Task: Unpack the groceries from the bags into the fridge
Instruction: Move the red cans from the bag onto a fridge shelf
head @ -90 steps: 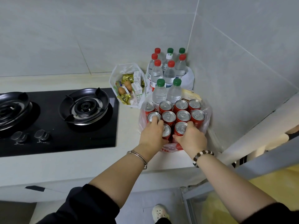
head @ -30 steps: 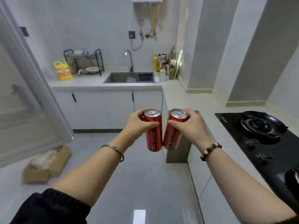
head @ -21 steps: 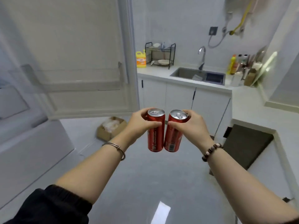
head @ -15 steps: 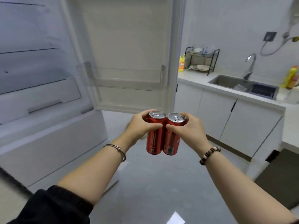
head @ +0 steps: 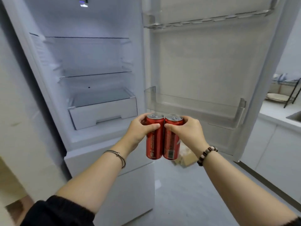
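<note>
My left hand (head: 138,129) grips a slim red can (head: 154,142), and my right hand (head: 189,132) grips a second red can (head: 171,142). Both cans are upright and touch side by side, held in the air in front of the open fridge (head: 91,62). The lit fridge interior shows glass shelves (head: 96,74) with nothing on them and a white drawer (head: 104,111) at the bottom. The fridge door (head: 211,62) stands open to the right, with a clear lower door bin (head: 195,105) just behind the cans.
An upper door rack (head: 208,18) runs across the top of the door. A cardboard box (head: 185,157) lies on the grey floor below the door. A counter with a dish rack (head: 286,90) and white cabinets (head: 276,149) is at the right.
I took the two cans from the bag on the counter, turned away from the stove and now face the open fridge. The cans stay pressed together in my hands.
</note>
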